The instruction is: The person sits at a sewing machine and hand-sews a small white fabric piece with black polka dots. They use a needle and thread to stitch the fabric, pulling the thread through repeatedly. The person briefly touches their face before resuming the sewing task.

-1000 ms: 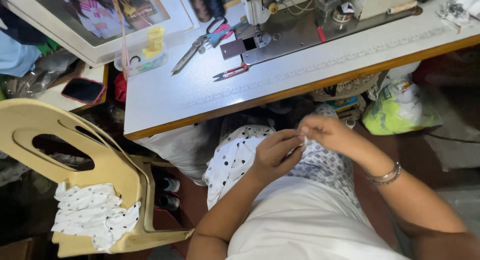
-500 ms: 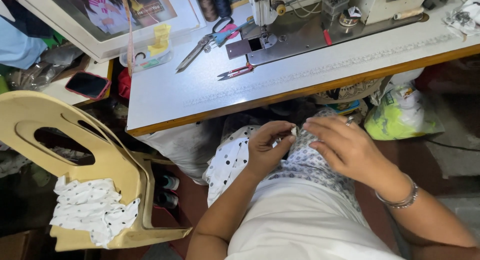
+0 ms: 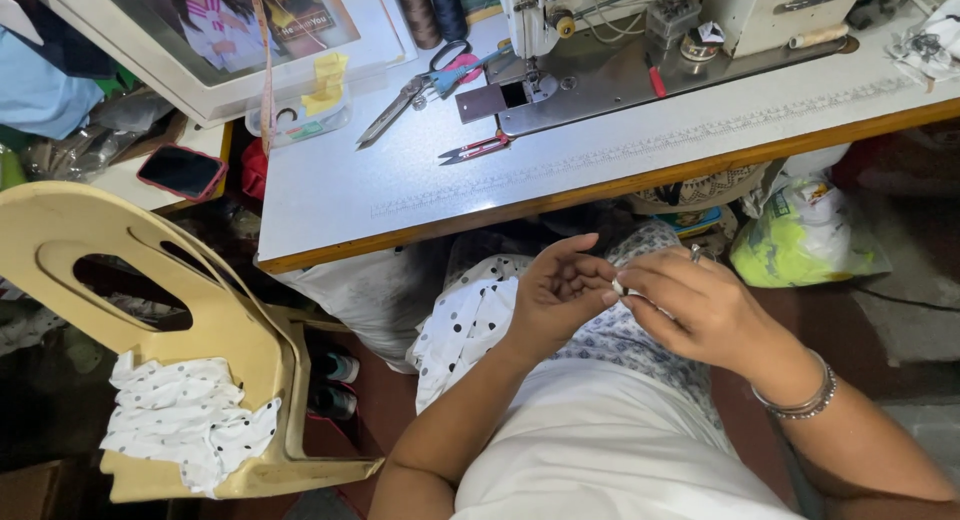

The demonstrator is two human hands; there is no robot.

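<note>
From above I see a white sewing table (image 3: 400,170) filling the upper frame, with a sewing machine (image 3: 640,40) bolted at its far side. To the left stands a cream plastic chair (image 3: 200,330) with a bundle of white dotted cloth (image 3: 185,425) lying on its seat. More white cloth with black dots (image 3: 465,325) lies over the person's lap, below the table edge. On the table, large scissors (image 3: 415,90) lie near the machine, and small red thread snips (image 3: 475,150) lie closer to the front edge. A dark phone in a red case (image 3: 180,172) rests on a side surface to the left. Both hands meet over the lap. The left hand (image 3: 555,295) has its fingers curled in, and the right hand (image 3: 700,315), with bangles at the wrist, pinches with it on something tiny and pale between the fingertips (image 3: 618,288), possibly an edge of the cloth; I cannot tell for sure.
</note>
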